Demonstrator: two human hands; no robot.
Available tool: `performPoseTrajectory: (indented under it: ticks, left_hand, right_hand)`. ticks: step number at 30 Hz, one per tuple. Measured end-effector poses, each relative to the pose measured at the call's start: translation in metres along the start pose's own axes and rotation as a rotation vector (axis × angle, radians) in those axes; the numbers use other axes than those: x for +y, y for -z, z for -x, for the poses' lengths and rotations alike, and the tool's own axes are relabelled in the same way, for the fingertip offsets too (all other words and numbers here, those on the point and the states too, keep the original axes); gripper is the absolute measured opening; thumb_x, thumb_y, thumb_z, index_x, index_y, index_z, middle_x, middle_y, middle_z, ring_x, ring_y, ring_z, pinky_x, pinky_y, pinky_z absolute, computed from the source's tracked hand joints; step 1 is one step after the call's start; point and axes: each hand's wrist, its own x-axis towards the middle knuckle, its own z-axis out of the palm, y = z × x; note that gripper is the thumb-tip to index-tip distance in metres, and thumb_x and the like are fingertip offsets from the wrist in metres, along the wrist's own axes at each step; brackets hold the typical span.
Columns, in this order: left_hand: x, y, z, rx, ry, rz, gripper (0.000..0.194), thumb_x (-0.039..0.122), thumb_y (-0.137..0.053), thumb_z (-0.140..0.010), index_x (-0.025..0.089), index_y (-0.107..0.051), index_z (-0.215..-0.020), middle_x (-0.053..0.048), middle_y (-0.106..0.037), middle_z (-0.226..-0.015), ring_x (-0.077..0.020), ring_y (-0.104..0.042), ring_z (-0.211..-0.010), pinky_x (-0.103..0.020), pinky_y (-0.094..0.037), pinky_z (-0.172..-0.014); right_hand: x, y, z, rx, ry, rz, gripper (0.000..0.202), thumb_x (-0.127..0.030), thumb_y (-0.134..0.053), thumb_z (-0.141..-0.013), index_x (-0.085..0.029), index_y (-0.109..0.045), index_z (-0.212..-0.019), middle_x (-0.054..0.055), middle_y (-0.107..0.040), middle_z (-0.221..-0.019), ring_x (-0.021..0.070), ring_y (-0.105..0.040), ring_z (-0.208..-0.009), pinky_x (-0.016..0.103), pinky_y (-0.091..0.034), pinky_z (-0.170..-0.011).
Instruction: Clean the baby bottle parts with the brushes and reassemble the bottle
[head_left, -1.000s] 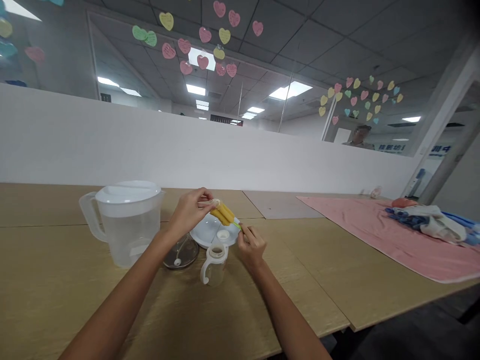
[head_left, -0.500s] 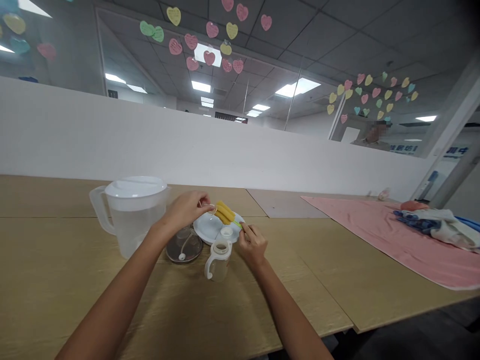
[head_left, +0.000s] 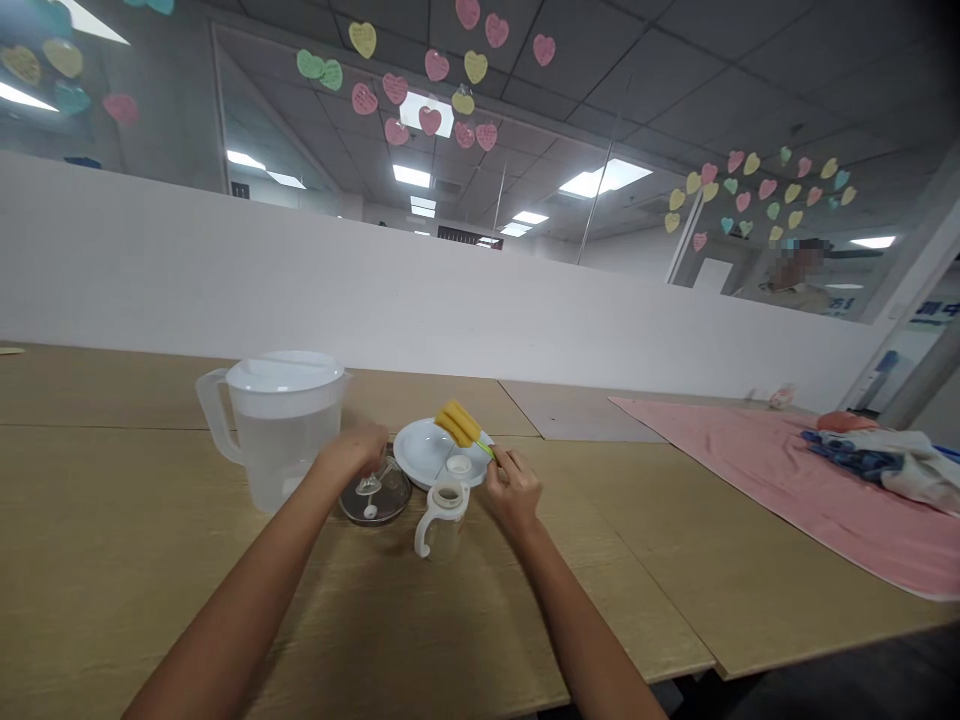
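Note:
My right hand (head_left: 515, 482) grips a sponge bottle brush (head_left: 459, 424) by its thin green handle. The brush's yellow sponge head is raised over a white plate (head_left: 420, 450). A small white ring-shaped part (head_left: 459, 465) is at the plate's near side. In front of it stands a clear sippy cup (head_left: 447, 520) with a white rim and handle, its top uncovered. My left hand (head_left: 361, 447) is above a dark round dish (head_left: 397, 497), fingers curled downward; the fingertips are blurred. Just beneath it is a clear part (head_left: 368, 487). A white-tipped straw piece (head_left: 370, 511) lies in the dish.
A lidded translucent pitcher (head_left: 289, 430) holding water stands left of the dish. To the right, a pink cloth (head_left: 750, 460) covers part of the table, with folded clothes (head_left: 885, 450) on it. A white wall runs behind; a person is beyond the glass.
My left hand has moved left and down from the sponge head to the dark dish, carrying away a small clear part. My right hand still holds the brush over the plate.

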Motion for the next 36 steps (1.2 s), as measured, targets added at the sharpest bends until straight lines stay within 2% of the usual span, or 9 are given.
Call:
performPoseTrajectory:
  ticks: [5, 11, 15, 19, 22, 26, 29, 32, 36]
  left_hand:
    - [-0.003, -0.017, -0.012, -0.004, 0.025, -0.032, 0.01, 0.005, -0.057, -0.054, 0.012, -0.065, -0.053, -0.014, -0.071, -0.07, -0.0206, -0.062, -0.06, -0.026, -0.046, -0.058]
    - [-0.012, -0.025, -0.02, 0.033, 0.042, -0.045, 0.007, 0.006, -0.059, -0.053, 0.011, -0.064, -0.054, -0.017, -0.07, -0.073, -0.0221, -0.063, -0.065, -0.028, -0.047, -0.062]
    - [-0.013, -0.026, -0.018, 0.073, 0.039, -0.032, 0.006, 0.007, -0.06, -0.053, 0.012, -0.063, -0.053, -0.015, -0.069, -0.067, -0.023, -0.063, -0.065, -0.029, -0.046, -0.063]
    - [-0.007, -0.017, -0.013, 0.162, 0.022, -0.012, 0.006, 0.011, -0.058, -0.059, 0.012, -0.064, -0.057, -0.018, -0.068, -0.07, -0.0274, -0.064, -0.072, -0.033, -0.046, -0.064]
    - [0.004, -0.005, -0.007, 0.241, -0.055, 0.018, 0.011, 0.016, -0.056, -0.065, 0.012, -0.065, -0.063, -0.02, -0.068, -0.078, -0.0292, -0.064, -0.077, -0.034, -0.045, -0.067]
    - [0.028, 0.0, -0.001, 0.294, -0.191, 0.111, 0.018, 0.033, -0.058, -0.071, 0.017, -0.065, -0.068, -0.012, -0.067, -0.075, -0.0247, -0.062, -0.072, -0.031, -0.043, -0.065]
    - [0.045, -0.011, -0.004, 0.317, -0.269, 0.193, 0.03, 0.037, -0.048, -0.079, 0.015, -0.064, -0.066, -0.012, -0.066, -0.072, -0.0232, -0.061, -0.069, -0.03, -0.042, -0.065]
    - [0.056, -0.026, -0.011, 0.284, -0.388, 0.297, 0.036, 0.036, -0.038, -0.085, 0.017, -0.065, -0.069, -0.008, -0.067, -0.073, -0.0185, -0.06, -0.068, -0.026, -0.042, -0.066]
    - [0.061, -0.045, -0.02, 0.229, -0.49, 0.411, 0.032, 0.038, -0.045, -0.082, 0.02, -0.062, -0.062, -0.002, -0.065, -0.067, -0.0159, -0.058, -0.064, -0.023, -0.041, -0.064]
  right_hand:
    - [0.0, 0.0, -0.001, 0.007, 0.006, -0.007, 0.023, -0.01, -0.048, -0.079, -0.018, -0.069, -0.086, 0.0, -0.059, -0.06, 0.0088, -0.054, -0.058, 0.019, -0.039, -0.057]
    - [-0.001, -0.001, 0.0, 0.001, 0.01, 0.005, 0.023, -0.01, -0.048, -0.079, -0.018, -0.069, -0.085, 0.0, -0.058, -0.059, 0.0084, -0.053, -0.057, 0.019, -0.038, -0.055]
    - [-0.001, -0.001, 0.001, -0.013, -0.001, 0.004, 0.024, -0.01, -0.047, -0.079, -0.019, -0.068, -0.085, 0.0, -0.058, -0.059, 0.0092, -0.053, -0.057, 0.02, -0.038, -0.056]
    - [0.0, -0.002, 0.002, -0.015, -0.013, 0.005, 0.023, -0.011, -0.047, -0.079, -0.019, -0.068, -0.085, 0.0, -0.058, -0.059, 0.0099, -0.053, -0.056, 0.021, -0.038, -0.055]
    - [0.001, -0.003, 0.003, -0.002, -0.008, 0.001, 0.022, -0.011, -0.048, -0.079, -0.019, -0.067, -0.086, 0.0, -0.059, -0.06, 0.01, -0.053, -0.057, 0.021, -0.038, -0.055]
    - [0.001, -0.002, 0.002, 0.003, -0.018, 0.0, 0.021, -0.01, -0.048, -0.078, -0.018, -0.067, -0.084, 0.0, -0.06, -0.06, 0.01, -0.053, -0.057, 0.02, -0.038, -0.056]
    - [0.001, -0.002, 0.001, 0.006, -0.027, -0.004, 0.021, -0.011, -0.047, -0.079, -0.017, -0.067, -0.083, 0.001, -0.061, -0.062, 0.0101, -0.054, -0.058, 0.02, -0.038, -0.056]
    - [0.002, -0.002, 0.002, 0.004, -0.042, -0.01, 0.022, -0.012, -0.046, -0.079, -0.017, -0.067, -0.083, 0.001, -0.062, -0.063, 0.0104, -0.054, -0.058, 0.02, -0.039, -0.056]
    - [0.003, -0.003, 0.003, 0.009, -0.056, -0.033, 0.022, -0.011, -0.046, -0.079, -0.017, -0.066, -0.082, 0.001, -0.061, -0.061, 0.0105, -0.054, -0.057, 0.02, -0.04, -0.057]
